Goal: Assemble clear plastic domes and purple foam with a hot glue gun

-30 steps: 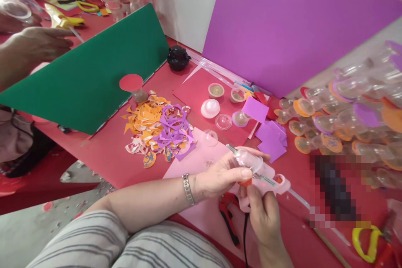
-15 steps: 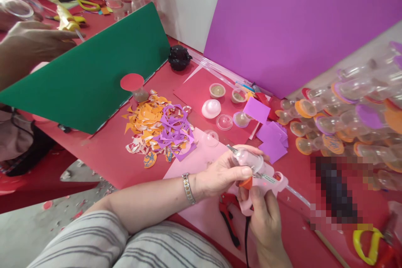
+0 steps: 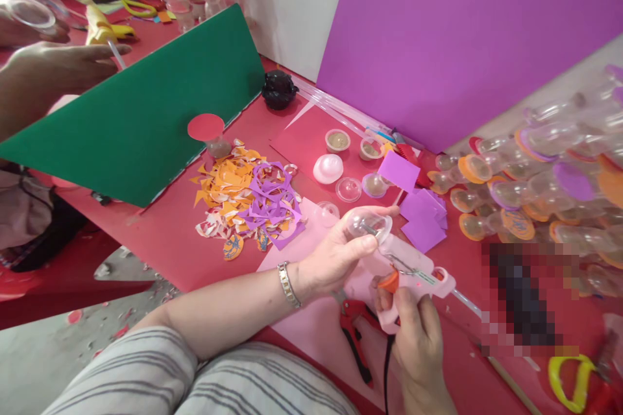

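- Pinched between thumb and fingers of my left hand [image 3: 335, 256], a clear cup [image 3: 368, 223] sits just right of centre frame, its rim toward the glue gun [image 3: 406, 259].
- My right hand [image 3: 419, 337] is wrapped round the glue gun's handle, a finger by the orange trigger [image 3: 389, 281]. On my feed the nozzle shows through the cup; whether it touches the wall I can't tell.
- Done, as I judge it: the joined cups [image 3: 528, 162] stacked along the right edge.
- Not done, I judge: the held cup, with no partner joined to it that I can see, plus two uncovered sandy cups [image 3: 337, 140] above it. Clear lids [image 3: 348, 189] lie loose nearby, and purple squares [image 3: 423, 224] lie right of them.
- Scraps [image 3: 233, 175] heap left of centre; a green board [image 3: 146, 110] stands between them and a co-worker's hand [image 3: 58, 68] at upper left.
- In my way: red cutters [image 3: 348, 321] at lower centre, close to the cord [image 3: 387, 369], which I think could snag.
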Demonstrator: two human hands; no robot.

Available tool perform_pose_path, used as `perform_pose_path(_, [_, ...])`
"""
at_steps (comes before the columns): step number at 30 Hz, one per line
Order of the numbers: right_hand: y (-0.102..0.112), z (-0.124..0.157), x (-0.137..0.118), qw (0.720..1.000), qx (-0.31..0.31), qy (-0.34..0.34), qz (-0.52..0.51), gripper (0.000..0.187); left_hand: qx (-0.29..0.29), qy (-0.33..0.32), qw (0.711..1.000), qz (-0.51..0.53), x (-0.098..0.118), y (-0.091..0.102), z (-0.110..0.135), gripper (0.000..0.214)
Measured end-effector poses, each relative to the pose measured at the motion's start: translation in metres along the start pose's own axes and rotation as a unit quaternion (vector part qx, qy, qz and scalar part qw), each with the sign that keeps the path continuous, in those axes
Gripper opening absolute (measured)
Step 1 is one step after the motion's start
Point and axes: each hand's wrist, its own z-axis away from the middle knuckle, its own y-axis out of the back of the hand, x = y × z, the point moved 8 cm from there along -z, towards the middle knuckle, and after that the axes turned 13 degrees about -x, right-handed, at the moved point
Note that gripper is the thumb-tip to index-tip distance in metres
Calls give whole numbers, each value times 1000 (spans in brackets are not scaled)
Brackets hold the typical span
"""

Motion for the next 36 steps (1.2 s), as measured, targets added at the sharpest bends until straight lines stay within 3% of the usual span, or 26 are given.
perform_pose_path(4, [6,-2,5,999,6,7,-42,47,-9,-4,998,-70,11,5,-1,56])
perform_pose_path(7, [14,-2,10,998,24,1,-60,45,1,-31,984,-176,31,7,-1,54])
perform_pose_path(13, [27,-2,3,996,74,5,-56,39,24,-99,907,-409,65,5,-1,45])
perform_pose_path(18, [24,-4,-6,997,61,30,-48,42,27,-71,868,-490,62,9,-3,43])
perform_pose_path(23, [28,-3,-5,995,90,31,-40,48,6,-52,833,-551,55,9,-3,43])
perform_pose_path(30, [29,-3,-4,995,95,28,-32,50,-11,-18,783,-621,47,6,0,58])
perform_pose_path(33, [29,-4,-5,994,93,36,-39,50,3,-44,760,-648,68,10,-8,60])
perform_pose_path(36, [27,-6,-6,996,77,30,-35,50,67,-63,735,-672,105,24,-22,52])
